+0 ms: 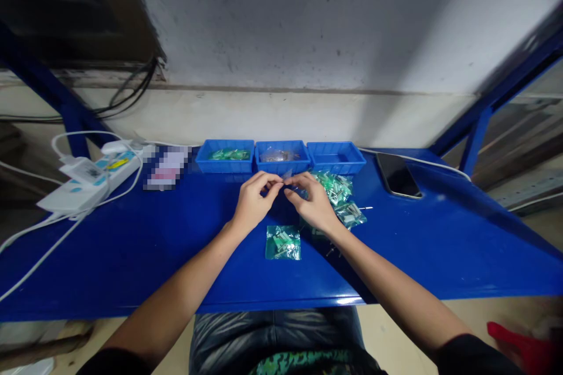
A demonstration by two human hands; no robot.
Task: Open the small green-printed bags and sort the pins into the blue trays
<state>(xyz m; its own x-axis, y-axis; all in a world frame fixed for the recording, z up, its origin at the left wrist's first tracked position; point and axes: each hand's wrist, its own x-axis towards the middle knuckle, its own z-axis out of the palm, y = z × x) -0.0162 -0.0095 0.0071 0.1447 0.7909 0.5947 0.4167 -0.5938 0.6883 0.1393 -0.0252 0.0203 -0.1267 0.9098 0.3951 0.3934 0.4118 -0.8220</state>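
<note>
My left hand (256, 198) and my right hand (315, 200) meet above the middle of the table, in front of the blue bins. The fingertips of both are pinched together on a small clear plastic bag (287, 174); its contents are too small to make out. Below the hands lies a sealed clear packet (283, 242) with white and green pieces inside. Beside and partly under my right hand is a pile of similar packets (334, 186), and another packet (350, 214) sits at its near side.
Three blue bins stand along the back: the left bin (203, 158) holds green packets, the middle bin (282, 145) small items in clear plastic, the right bin (358, 158) nothing visible. A phone (398, 175) lies right. A power strip (65, 198) with white cables occupies the left.
</note>
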